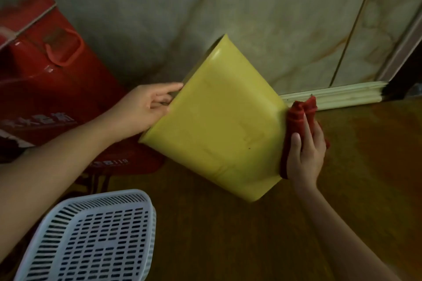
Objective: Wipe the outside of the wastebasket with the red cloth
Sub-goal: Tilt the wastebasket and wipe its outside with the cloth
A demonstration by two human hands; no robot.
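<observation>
A yellow plastic wastebasket (pixel 219 121) is held tilted above the wooden floor, one flat side facing me, its open rim turned to the upper left. My left hand (pixel 146 107) grips that rim edge on the left. My right hand (pixel 307 155) presses a bunched red cloth (pixel 296 118) against the basket's right edge, near its narrower bottom end. The basket's inside and far sides are hidden.
A red gift bag (pixel 45 70) with handles stands at the left against the marbled wall (pixel 251 7). A white slotted plastic basket (pixel 96 235) lies at the lower left. A pale baseboard (pixel 338 93) runs behind the brown wooden floor (pixel 365 155).
</observation>
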